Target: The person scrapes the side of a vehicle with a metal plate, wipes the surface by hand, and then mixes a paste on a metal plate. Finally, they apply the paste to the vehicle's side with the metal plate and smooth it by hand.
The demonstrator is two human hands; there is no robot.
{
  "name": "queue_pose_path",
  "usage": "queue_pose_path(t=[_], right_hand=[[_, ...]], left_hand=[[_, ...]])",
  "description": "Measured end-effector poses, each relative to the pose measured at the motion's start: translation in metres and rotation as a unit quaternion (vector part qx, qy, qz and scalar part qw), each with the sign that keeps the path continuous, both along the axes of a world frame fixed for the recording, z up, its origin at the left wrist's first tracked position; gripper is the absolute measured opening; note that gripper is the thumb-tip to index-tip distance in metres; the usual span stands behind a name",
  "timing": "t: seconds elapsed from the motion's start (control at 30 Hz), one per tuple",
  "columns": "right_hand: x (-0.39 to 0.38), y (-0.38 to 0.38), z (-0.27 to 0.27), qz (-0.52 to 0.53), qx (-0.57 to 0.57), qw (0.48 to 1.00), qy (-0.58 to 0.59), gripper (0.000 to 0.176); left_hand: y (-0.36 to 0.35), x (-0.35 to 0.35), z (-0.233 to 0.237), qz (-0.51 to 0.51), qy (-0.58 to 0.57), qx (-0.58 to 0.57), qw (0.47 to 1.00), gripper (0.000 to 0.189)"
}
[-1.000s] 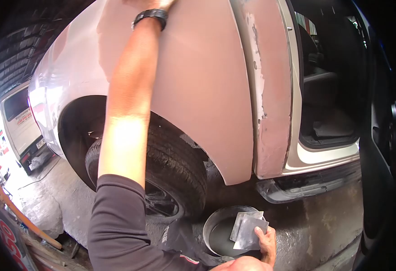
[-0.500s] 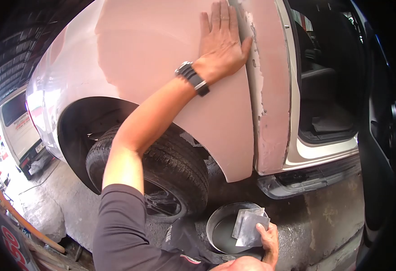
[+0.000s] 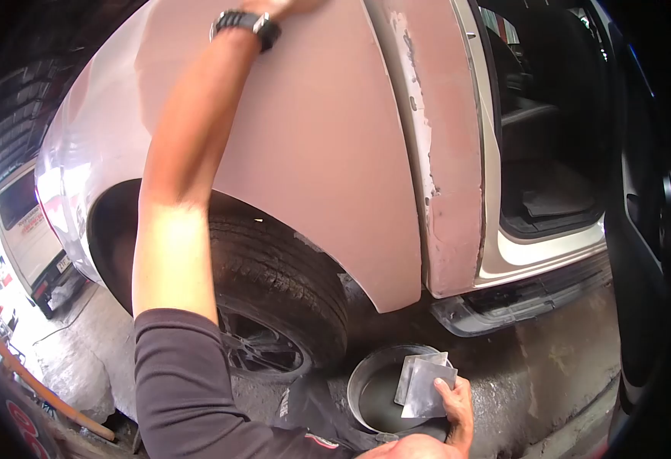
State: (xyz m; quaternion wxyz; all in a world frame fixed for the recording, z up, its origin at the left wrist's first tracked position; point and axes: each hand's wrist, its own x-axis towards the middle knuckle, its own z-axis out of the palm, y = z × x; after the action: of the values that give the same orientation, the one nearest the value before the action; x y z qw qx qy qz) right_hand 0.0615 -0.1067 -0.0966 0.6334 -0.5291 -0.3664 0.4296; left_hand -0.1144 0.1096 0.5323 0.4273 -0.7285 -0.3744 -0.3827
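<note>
My left hand (image 3: 285, 6) is at the top edge, against the pinkish primed body panel (image 3: 312, 130) of a vehicle. A dark watch is on its wrist. The hand is blurred and partly cut off, with the thumb side stretched out and nothing visible in it. Low in the view, my right hand (image 3: 458, 405) grips thin grey rectangular plates (image 3: 428, 392), which look like filler spreaders, one overlapping another. They are over the rim of a round dark basin (image 3: 360, 382).
Below the panel is a tyre (image 3: 274, 268) in the wheel arch. To the right are a scuffed primed pillar (image 3: 458, 153), an open doorway, a side step (image 3: 519, 302) and a dark open door (image 3: 641, 229). A white vehicle (image 3: 29, 222) stands behind at left.
My left hand has moved up and left across the panel, away from the panel gap, and is now partly out of view. My right hand still holds the plates in nearly the same place.
</note>
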Motion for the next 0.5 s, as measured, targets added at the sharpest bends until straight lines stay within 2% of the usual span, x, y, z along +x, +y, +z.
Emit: queue_pose_path(t=[0.17, 0.2, 0.3, 0.4, 0.5], right_hand=[[0.004, 0.001, -0.012, -0.001, -0.007, 1.0, -0.005, 0.016], [0.004, 0.0, -0.013, 0.001, -0.011, 1.0, -0.005, 0.016], [0.003, -0.001, -0.014, 0.005, -0.014, 1.0, -0.013, 0.017], [-0.004, -0.006, 0.001, 0.012, -0.011, 1.0, -0.01, 0.019], [-0.009, -0.015, 0.003, 0.013, -0.016, 1.0, 0.023, 0.023]], left_hand=[[0.018, -0.01, -0.055, -0.02, 0.065, 0.048, 0.997, 0.095], [0.026, -0.008, -0.064, 0.033, 0.075, 0.06, 0.995, 0.094], [0.026, -0.017, -0.112, -0.026, 0.124, 0.102, 0.987, 0.092], [0.03, -0.03, -0.154, -0.096, 0.154, 0.127, 0.975, 0.1], [0.023, -0.037, -0.168, -0.153, 0.173, 0.111, 0.967, 0.089]])
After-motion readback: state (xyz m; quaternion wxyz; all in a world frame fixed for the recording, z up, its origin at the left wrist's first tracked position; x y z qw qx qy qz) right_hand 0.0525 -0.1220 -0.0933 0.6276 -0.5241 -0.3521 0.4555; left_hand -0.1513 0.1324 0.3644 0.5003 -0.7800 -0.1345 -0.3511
